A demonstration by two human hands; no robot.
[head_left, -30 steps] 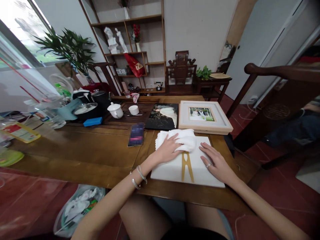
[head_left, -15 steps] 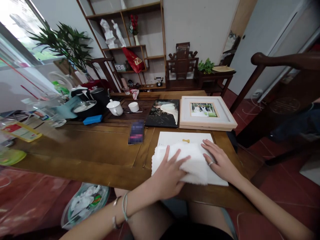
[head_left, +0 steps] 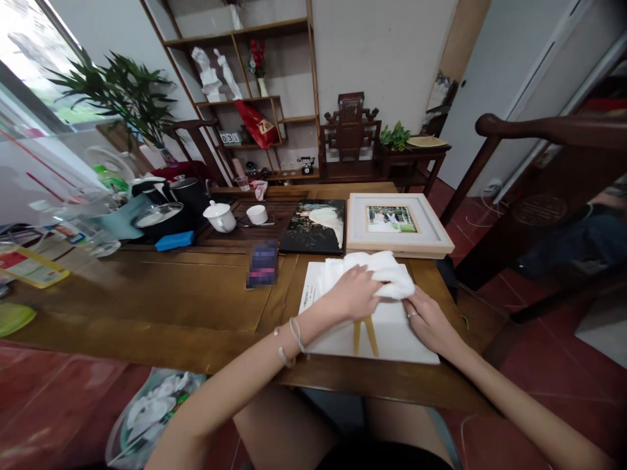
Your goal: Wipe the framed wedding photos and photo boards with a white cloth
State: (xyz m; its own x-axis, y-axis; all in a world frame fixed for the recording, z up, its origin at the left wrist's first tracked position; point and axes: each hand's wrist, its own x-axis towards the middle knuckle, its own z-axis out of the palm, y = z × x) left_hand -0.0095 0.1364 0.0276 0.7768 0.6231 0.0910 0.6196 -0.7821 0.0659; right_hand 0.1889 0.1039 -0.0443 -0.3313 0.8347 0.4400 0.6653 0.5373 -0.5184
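A flat white panel (head_left: 392,333) lies on the wooden table in front of me, with two gold strips (head_left: 365,336) spread in a V on its surface and a small printed label near its left edge. My left hand (head_left: 356,294) presses a bunched white cloth (head_left: 392,271) onto the panel's far part, its fingers curled into the fabric. At the panel's right edge my right hand (head_left: 432,320), a ring on one finger, grips the side, with its fingertips beside the cloth's corner. The upper ends of the gold strips are hidden under my left hand.
Behind the panel lie a light wooden picture frame (head_left: 399,245) and a dark picture (head_left: 313,228). A phone-like item (head_left: 262,264) is to the left. Farther left stand a white lidded cup (head_left: 219,217), a blue block (head_left: 175,241) and bottles. A waste bin (head_left: 147,418) stands below the table.
My left hand has pushed the cloth away from me toward the panel's far edge, and its spread fingers have curled in. The gold strips are uncovered at the near side. My right hand stays at the right edge.
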